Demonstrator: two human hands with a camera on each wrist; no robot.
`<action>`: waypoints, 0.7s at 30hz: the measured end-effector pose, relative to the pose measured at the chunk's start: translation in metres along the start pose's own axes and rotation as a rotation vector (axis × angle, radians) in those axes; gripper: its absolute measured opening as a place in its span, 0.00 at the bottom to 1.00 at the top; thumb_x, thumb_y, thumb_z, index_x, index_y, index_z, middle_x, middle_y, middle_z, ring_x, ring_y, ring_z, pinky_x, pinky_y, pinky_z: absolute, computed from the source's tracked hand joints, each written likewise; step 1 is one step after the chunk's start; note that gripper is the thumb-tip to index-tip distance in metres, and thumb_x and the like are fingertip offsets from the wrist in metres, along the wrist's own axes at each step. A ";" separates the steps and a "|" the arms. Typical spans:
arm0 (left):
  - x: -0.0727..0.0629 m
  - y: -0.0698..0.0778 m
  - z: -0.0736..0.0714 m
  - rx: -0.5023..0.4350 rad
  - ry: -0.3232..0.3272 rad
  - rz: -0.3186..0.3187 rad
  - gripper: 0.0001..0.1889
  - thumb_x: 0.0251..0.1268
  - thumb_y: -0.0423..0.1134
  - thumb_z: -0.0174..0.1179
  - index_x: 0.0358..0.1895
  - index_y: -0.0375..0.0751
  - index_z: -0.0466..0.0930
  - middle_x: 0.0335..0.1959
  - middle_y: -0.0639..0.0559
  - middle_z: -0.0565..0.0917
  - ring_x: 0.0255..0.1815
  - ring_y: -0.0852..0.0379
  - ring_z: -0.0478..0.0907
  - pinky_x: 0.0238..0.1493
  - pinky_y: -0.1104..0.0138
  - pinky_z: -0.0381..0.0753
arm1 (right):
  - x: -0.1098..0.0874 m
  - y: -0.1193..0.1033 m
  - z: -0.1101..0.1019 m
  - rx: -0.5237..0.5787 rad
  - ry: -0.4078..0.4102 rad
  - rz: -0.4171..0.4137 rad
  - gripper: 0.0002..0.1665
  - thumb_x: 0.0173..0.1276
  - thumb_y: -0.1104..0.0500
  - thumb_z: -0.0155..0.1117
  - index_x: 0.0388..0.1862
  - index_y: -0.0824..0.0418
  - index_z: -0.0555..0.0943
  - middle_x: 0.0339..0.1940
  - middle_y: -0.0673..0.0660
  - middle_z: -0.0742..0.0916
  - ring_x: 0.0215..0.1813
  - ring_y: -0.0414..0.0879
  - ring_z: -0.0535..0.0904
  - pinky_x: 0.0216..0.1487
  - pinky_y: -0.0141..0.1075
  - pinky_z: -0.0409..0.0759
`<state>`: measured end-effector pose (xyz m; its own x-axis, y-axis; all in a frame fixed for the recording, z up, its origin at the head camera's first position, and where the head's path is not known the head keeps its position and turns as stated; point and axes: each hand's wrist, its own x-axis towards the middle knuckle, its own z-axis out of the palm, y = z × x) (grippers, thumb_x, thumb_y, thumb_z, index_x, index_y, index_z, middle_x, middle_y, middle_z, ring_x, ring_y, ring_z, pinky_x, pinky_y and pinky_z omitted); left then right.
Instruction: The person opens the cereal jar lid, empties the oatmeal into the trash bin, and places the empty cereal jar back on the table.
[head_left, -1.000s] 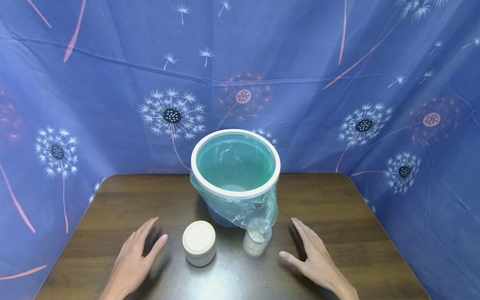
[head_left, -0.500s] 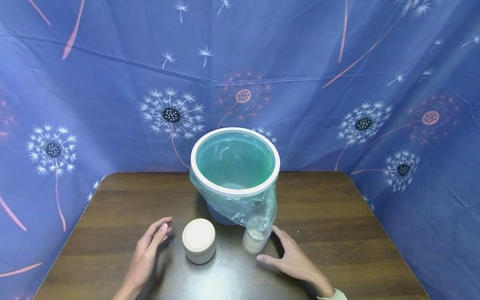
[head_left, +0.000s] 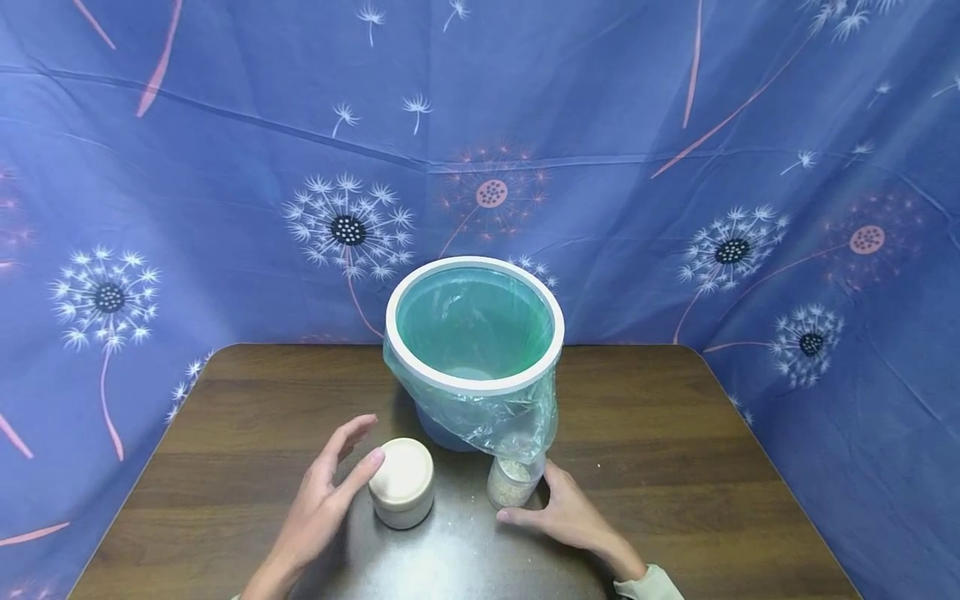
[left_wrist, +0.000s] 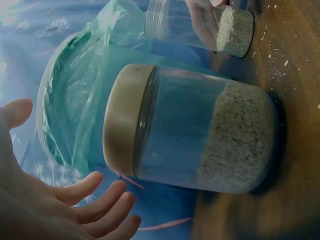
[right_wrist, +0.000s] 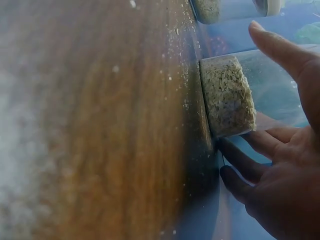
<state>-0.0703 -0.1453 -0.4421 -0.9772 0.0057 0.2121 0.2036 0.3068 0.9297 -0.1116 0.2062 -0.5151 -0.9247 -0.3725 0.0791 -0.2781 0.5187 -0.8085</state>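
A glass jar (left_wrist: 195,130) of pale flakes, topped by a cream lid (head_left: 402,472), stands upright on the table left of centre. My left hand (head_left: 318,504) is just left of it, fingers spread and thumb overlapping the lid's edge in the head view; the left wrist view shows a gap between fingers and jar. To the right, an unlidded clear jar (right_wrist: 227,95) has similar flakes in its bottom. My right hand (head_left: 573,518) surrounds its right side loosely, thumb in front and fingers behind. A draping bag hides this jar's mouth in the head view.
Behind both jars stands a bin (head_left: 442,429) with a white rim (head_left: 480,386), lined with a green plastic bag (head_left: 498,417) that hangs over its front. Flake crumbs (left_wrist: 286,63) lie scattered on the wooden table (head_left: 675,433). A blue dandelion-print cloth (head_left: 615,200) hangs behind.
My right hand has moved left from the open table to the unlidded jar. My left hand has moved right to the lidded jar. Both jars and the bin stay put.
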 end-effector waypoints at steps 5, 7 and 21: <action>0.002 0.006 0.009 0.128 0.005 0.021 0.33 0.73 0.50 0.70 0.77 0.54 0.71 0.74 0.50 0.77 0.79 0.44 0.68 0.74 0.43 0.63 | 0.003 0.000 0.000 0.018 -0.011 -0.005 0.51 0.56 0.44 0.88 0.74 0.58 0.74 0.67 0.53 0.86 0.72 0.55 0.78 0.74 0.59 0.70; 0.002 0.008 0.012 0.199 0.007 0.029 0.35 0.70 0.54 0.72 0.77 0.57 0.70 0.74 0.53 0.77 0.78 0.45 0.69 0.72 0.39 0.64 | 0.005 -0.001 0.000 0.022 -0.015 -0.005 0.48 0.57 0.44 0.87 0.73 0.57 0.76 0.66 0.52 0.87 0.71 0.54 0.78 0.74 0.58 0.71; -0.002 0.015 0.031 0.485 0.010 0.201 0.42 0.59 0.67 0.74 0.76 0.61 0.72 0.71 0.60 0.78 0.70 0.51 0.76 0.64 0.43 0.75 | -0.003 0.000 -0.002 -0.021 0.021 -0.045 0.42 0.56 0.44 0.88 0.67 0.54 0.80 0.58 0.48 0.90 0.63 0.47 0.84 0.68 0.51 0.78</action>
<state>-0.0672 -0.1116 -0.4383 -0.9206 0.1009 0.3772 0.3334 0.7058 0.6251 -0.1095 0.2085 -0.5141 -0.9163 -0.3795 0.1278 -0.3249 0.5179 -0.7914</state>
